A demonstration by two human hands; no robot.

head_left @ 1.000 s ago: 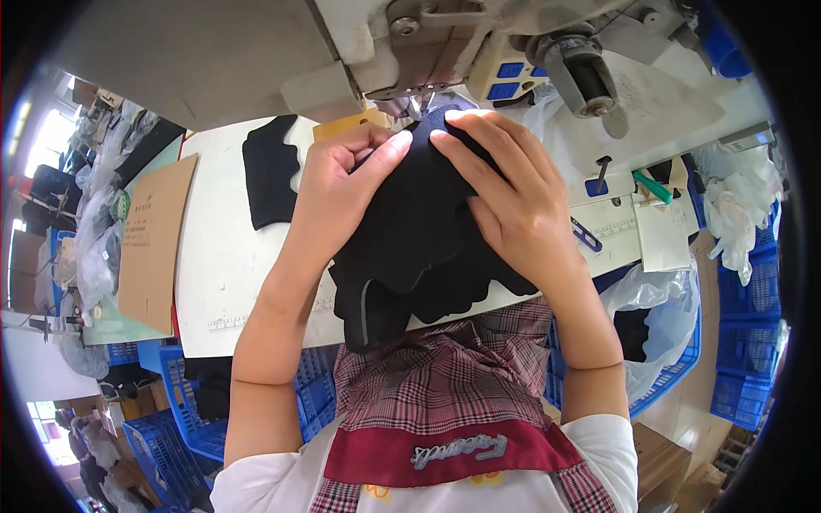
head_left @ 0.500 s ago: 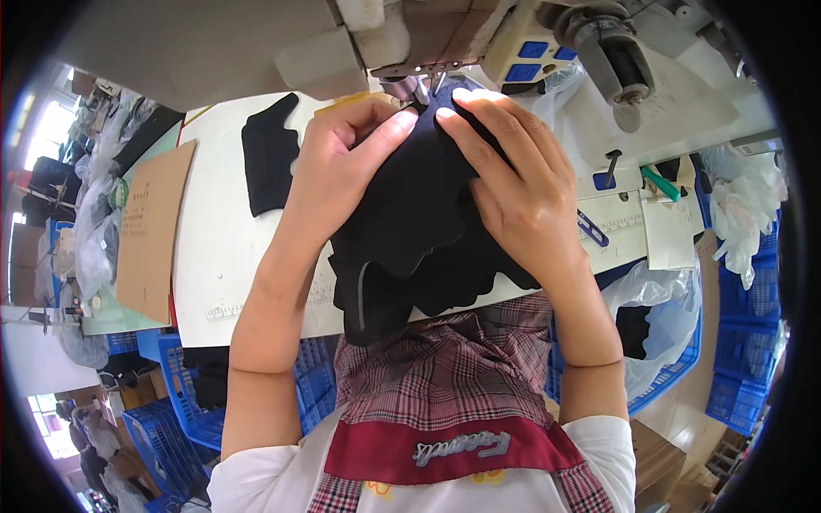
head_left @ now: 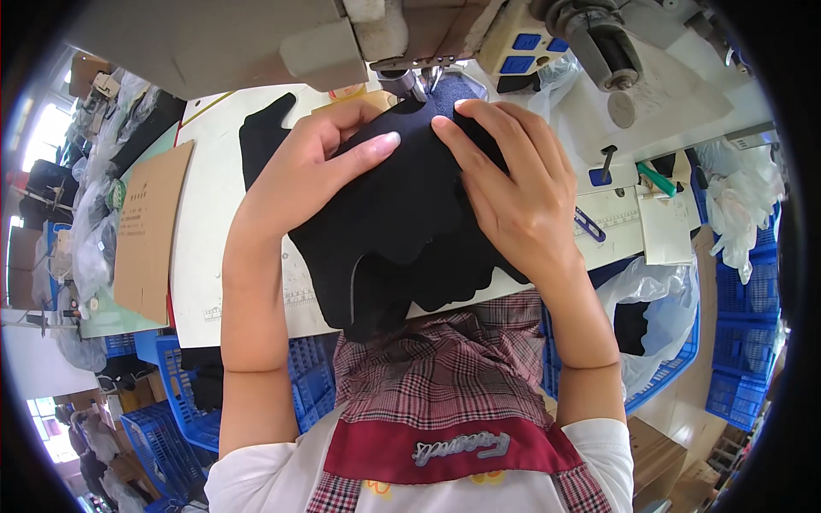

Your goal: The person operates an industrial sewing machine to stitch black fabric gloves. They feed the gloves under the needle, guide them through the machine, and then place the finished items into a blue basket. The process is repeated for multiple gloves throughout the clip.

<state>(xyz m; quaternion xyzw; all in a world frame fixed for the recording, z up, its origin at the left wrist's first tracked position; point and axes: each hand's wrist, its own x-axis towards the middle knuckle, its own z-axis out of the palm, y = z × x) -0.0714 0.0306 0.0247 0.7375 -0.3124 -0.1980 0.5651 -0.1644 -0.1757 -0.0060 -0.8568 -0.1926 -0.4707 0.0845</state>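
Observation:
Black fabric point(head_left: 402, 205) with wavy cut edges lies under the sewing machine's presser foot point(head_left: 425, 85) and drapes over the table's front edge toward my lap. My left hand point(head_left: 308, 167) grips its left edge, thumb on top and fingers partly hidden beyond the edge. To the right of the foot, my right hand point(head_left: 522, 179) rests on the cloth with fingers stretched toward the needle area. Another black fabric piece point(head_left: 265, 128) lies at the left, partly covered by my left hand and wrist.
The machine head point(head_left: 222, 43) spans the top. Right of my hand lie a purple cutter point(head_left: 590, 224) and a green-handled tool point(head_left: 657, 179). Brown cardboard point(head_left: 150, 235) stands at the left. Blue crates point(head_left: 184, 393) and a plastic-lined basket point(head_left: 663, 376) flank my lap.
My left hand has moved left and away from the presser foot, and the fabric's left side has spread left with it, nearing the loose piece. My right hand has barely shifted.

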